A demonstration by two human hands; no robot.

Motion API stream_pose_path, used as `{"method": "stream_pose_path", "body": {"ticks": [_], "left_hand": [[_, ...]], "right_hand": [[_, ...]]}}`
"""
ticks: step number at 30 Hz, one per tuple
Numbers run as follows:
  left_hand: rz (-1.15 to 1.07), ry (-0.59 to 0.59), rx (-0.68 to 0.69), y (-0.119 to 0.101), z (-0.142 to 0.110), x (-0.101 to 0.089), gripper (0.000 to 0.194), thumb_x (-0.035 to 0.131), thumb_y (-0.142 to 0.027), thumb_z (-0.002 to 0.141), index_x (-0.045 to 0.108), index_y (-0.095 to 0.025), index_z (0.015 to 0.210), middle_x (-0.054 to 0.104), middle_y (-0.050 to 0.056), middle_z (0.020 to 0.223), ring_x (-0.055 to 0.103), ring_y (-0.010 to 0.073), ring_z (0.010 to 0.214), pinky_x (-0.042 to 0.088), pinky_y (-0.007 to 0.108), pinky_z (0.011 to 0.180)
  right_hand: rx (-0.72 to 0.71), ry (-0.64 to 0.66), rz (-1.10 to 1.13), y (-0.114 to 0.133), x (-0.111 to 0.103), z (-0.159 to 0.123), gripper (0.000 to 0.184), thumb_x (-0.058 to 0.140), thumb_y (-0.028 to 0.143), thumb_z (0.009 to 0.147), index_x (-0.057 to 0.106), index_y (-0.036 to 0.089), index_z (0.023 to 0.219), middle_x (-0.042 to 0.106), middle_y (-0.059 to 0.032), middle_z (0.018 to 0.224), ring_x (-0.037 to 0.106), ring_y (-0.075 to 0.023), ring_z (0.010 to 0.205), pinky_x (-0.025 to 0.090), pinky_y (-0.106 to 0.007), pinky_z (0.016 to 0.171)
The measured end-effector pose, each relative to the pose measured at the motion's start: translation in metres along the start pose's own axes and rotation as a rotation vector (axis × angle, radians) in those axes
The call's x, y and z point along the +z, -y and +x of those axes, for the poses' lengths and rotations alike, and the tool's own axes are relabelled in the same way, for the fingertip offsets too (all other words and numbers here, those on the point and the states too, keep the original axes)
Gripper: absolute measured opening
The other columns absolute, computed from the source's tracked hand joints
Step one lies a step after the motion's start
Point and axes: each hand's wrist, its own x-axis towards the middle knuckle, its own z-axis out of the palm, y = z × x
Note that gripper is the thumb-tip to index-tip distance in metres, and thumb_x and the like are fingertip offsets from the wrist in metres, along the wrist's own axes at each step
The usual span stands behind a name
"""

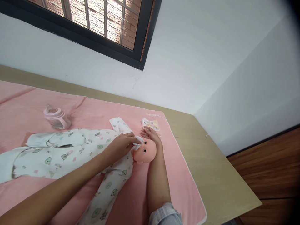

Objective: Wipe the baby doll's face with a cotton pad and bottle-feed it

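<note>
The left hand (125,142) pinched a white cloth (138,143) at a doll (148,153)'s face, while the right hand (152,135) (loosely open, empty) curved beside its head.

You've got a pale wooden platform (208,168) with a pink blanket (181,187) spread on it. On your blanket: doll (150,153) face up in a printed white outfit (70,153), bottle (55,118) near its legs, small packet (153,125) near its head.

Doll (84,150) across mat (180,178), bottle (56,118) left, packet (151,124) right

The mat lies on the tabletop (208,175). The doll's head points right. The bottle sits behind its legs; the packet lies beyond its head, near the mat's far right corner.
</note>
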Motion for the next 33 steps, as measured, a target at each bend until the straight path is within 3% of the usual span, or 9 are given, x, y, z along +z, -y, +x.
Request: {"method": "stream_pose_path", "body": {"ticks": [11,18,33], "left_hand": [[-0.007,-0.045,0.043,-0.002,-0.001,-0.008,0.033,0.045,-0.016,0.089,0.074,-0.021,0.104,0.068,0.005,0.091,0.061,0.0187,0.082,0.043,0.028,0.073],[-0.035,0.087,-0.023,-0.006,-0.008,-0.016,0.028,0.049,-0.015,0.082,0.073,-0.025,0.093,0.069,-0.001,0.086,0.060,0.0173,0.077,0.042,0.027,0.069],[0.241,0.052,-0.014,-0.008,-0.006,-0.006,0.013,0.060,-0.017,0.084,0.071,-0.022,0.088,0.071,0.002,0.088,0.062,0.0247,0.088,0.036,0.036,0.080]], "right_hand": [[-0.005,0.008,-0.007,-0.002,-0.002,0.001,0.039,0.075,0.030,0.073,0.058,0.020,0.107,0.071,-0.0043,0.097,0.070,-0.0160,0.087,0.052,-0.038,0.097],[0.008,0.025,-0.004,-0.001,-0.004,0.005,0.036,0.074,0.026,0.072,0.058,0.019,0.104,0.071,-0.0033,0.089,0.071,-0.0153,0.080,0.054,-0.035,0.092],[-0.003,0.031,0.001,-0.002,-0.003,0.003,0.037,0.076,0.029,0.073,0.059,0.020,0.104,0.070,-0.0040,0.093,0.070,-0.0159,0.084,0.052,-0.038,0.098]]}}
